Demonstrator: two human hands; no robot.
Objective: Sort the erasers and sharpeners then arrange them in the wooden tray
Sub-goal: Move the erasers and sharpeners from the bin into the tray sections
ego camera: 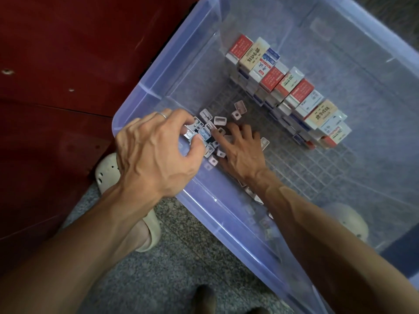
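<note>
A clear bluish plastic bin (145,87) holds a diagonal row of stacked boxed erasers (290,91) with red, beige and blue labels. Small pale sharpeners (220,120) lie scattered near the bin's near-left corner. My left hand (154,155) reaches over the bin's rim and pinches a few sharpeners (201,132) between thumb and fingertips. My right hand (240,150) lies inside the bin with fingers spread flat over the sharpener pile, touching it. More sharpeners are partly hidden under my right wrist. No wooden tray is in view.
A dark red cabinet (56,75) stands to the left of the bin. Pale clog shoes (108,171) show below the bin on the speckled grey floor (163,268). The bin's ribbed bottom (328,173) lies bare at the right.
</note>
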